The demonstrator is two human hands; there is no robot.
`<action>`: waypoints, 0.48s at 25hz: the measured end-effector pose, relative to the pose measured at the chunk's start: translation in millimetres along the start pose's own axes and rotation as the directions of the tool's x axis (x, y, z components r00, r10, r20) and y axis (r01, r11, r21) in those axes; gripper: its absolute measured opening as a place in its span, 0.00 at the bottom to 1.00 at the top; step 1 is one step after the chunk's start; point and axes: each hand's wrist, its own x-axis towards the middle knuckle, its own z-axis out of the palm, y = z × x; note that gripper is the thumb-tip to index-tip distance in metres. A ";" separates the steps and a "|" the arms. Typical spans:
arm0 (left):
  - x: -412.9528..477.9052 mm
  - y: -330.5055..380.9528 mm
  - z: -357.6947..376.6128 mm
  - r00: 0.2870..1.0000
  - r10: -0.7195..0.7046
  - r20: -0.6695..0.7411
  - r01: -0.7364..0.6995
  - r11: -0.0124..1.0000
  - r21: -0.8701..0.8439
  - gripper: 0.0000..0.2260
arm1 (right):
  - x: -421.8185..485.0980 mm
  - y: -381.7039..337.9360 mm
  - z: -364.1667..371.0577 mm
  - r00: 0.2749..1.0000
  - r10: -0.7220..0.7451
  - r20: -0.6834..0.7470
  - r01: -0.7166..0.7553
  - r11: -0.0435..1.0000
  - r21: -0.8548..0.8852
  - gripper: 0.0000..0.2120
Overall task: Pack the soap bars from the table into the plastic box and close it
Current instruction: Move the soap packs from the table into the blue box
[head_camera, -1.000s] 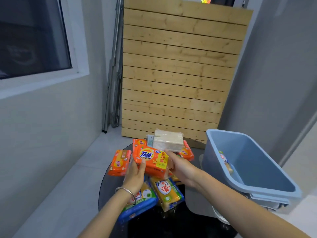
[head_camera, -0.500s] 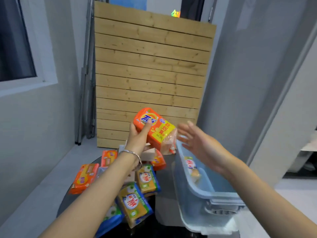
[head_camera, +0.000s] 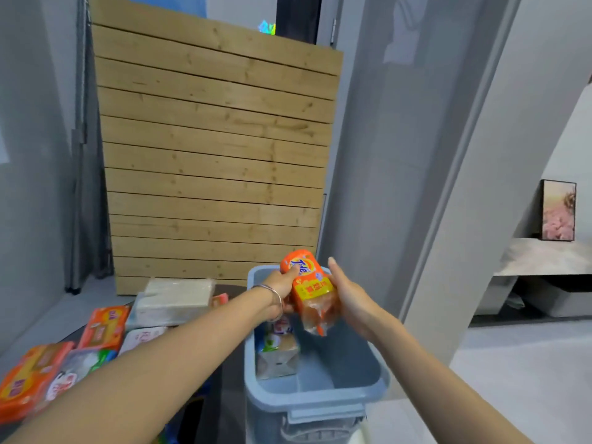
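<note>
though crinkly, glossy soap bar (head_camera: 312,288)

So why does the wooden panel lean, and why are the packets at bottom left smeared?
Head view: the wide-angle lens likely bows the wooden panel; the orange packets at the lower left edge are blurred, while the Tide bar between left hand and right hand reads sharper; light is soft, no hard glare.

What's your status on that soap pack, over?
Left hand grips orange Tide soap pack, right hand flat against its side. Pack held over open blue plastic box, wrapped soap already inside. Nothing blocking the drop.
</note>
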 end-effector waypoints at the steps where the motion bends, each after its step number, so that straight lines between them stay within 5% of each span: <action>1: 6.9 -5.0 4.7 1.000 -0.023 -0.006 0.023 1.000 -0.004 0.18 | 5.9 4.3 -0.3 0.999 0.033 -0.020 -0.033 0.999 0.006 0.24; 6: 25.5 -24.7 13.2 0.988 -0.138 0.070 0.146 0.983 -0.111 0.17 | 26.5 27.2 -0.2 0.979 0.197 0.043 -0.202 0.963 0.179 0.25; 12: 21.6 -29.3 6.8 0.944 -0.257 0.206 0.257 0.966 0.029 0.17 | 36.1 35.6 5.7 0.960 0.279 0.033 -0.280 0.944 0.173 0.24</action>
